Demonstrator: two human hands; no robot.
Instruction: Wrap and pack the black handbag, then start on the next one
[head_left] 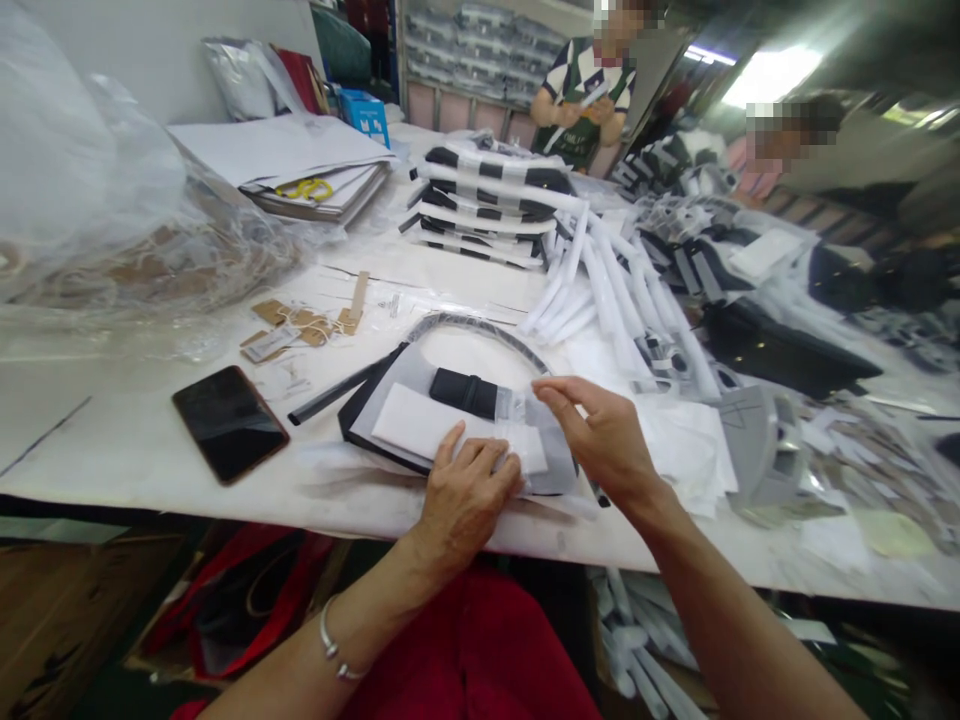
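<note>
A flat grey and black bag (pixel 390 395) with a curved black handle (pixel 480 330) lies on the white table (pixel 112 440) in front of me. A white paper sheet (pixel 420 420) and a black strap piece (pixel 465 392) rest on it. My left hand (pixel 465 495) presses down on the paper's near edge with its fingers bent. My right hand (pixel 600 435) pinches a small clear plastic wrap (pixel 517 405) beside the black strap.
A dark phone (pixel 229 422) lies to the left, with brown tags (pixel 300 325) behind it. Stacked black-and-white bags (pixel 487 205), white wrapped strips (pixel 600 290) and clear plastic bags (pixel 90 200) crowd the table. Two people work at the far side. A red bag (pixel 247 600) sits under the table.
</note>
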